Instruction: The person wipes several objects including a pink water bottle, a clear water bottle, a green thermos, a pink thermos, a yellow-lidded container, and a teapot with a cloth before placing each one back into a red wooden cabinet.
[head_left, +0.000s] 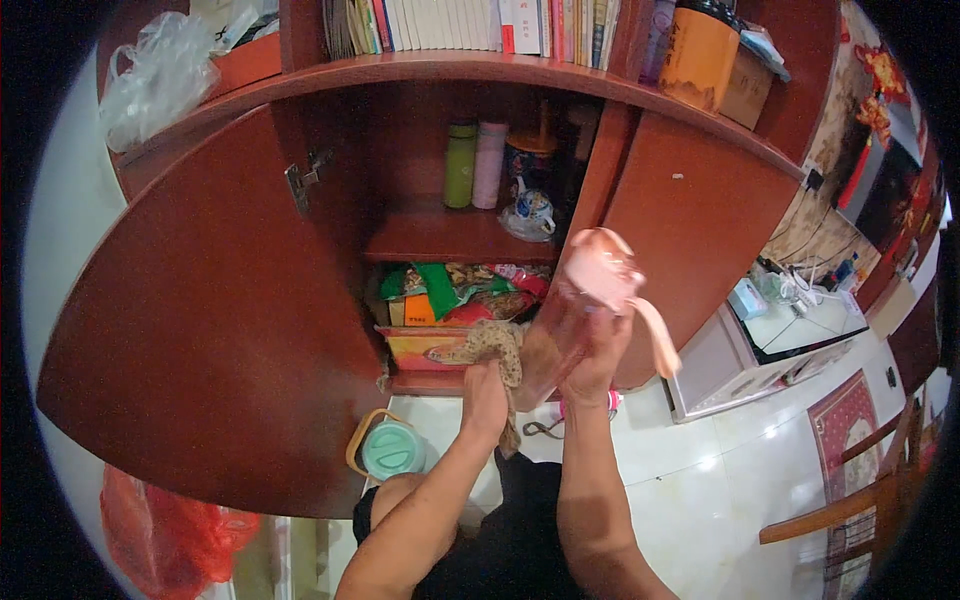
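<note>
My right hand (597, 356) grips a pink translucent water bottle (553, 341), tilted, its pink lid at the upper end and a peach strap hanging from it. The bottle is blurred. Left of it, my left hand (486, 394) clutches a spotted beige-brown cloth (495, 349). Both are in front of an open wooden cabinet. On its shelf (435, 236) stand a green bottle (460, 165), a pink bottle (490, 165) and a patterned teapot (534, 206) on clear plastic. Packaged goods (480, 292) fill the lower compartment, above a yellow-orange box (420, 351).
A cabinet door (202, 330) stands open at left. A mint-green lidded container (391, 450) and a pink strapped item (613, 405) are on the tiled floor. Books (442, 26) line the upper shelf. A red plastic bag (165, 532) and a wooden chair (825, 514) flank me.
</note>
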